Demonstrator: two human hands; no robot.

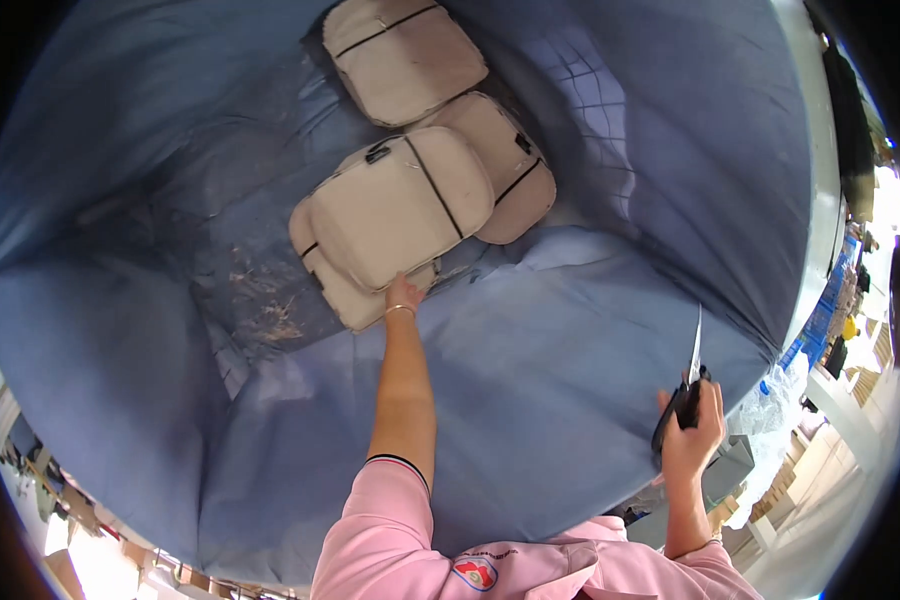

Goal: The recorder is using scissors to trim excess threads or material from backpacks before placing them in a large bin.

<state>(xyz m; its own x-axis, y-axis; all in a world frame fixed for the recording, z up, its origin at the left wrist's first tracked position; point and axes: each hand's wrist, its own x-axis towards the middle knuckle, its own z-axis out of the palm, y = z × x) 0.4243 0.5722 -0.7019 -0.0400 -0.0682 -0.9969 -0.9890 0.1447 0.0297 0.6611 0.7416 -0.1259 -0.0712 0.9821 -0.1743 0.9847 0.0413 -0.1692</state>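
My left hand [404, 292] reaches down into a deep bin lined with blue cloth [530, 370]. Its fingers are closed at the lower edge of a beige rounded panel [390, 215] crossed by a dark strap; how firmly they grip is partly hidden. Beneath that panel a second beige panel [348, 308] sticks out, close to my fingers. Another panel [523, 200] lies partly under it on the right, and one more [410, 65] sits farther back. Over the bin's near right side, my right hand [692, 430] is wrapped round black-handled scissors [696, 350], their blade pointing up and away.
Loose threads and scraps [265, 300] lie on the bin's bottom, left of the panels. A pale rim [820, 190] edges the bin on the right. Beyond it are clear plastic wrap [775, 430] and blue crates [832, 305]. A grid pattern [590, 100] shows on the far right wall.
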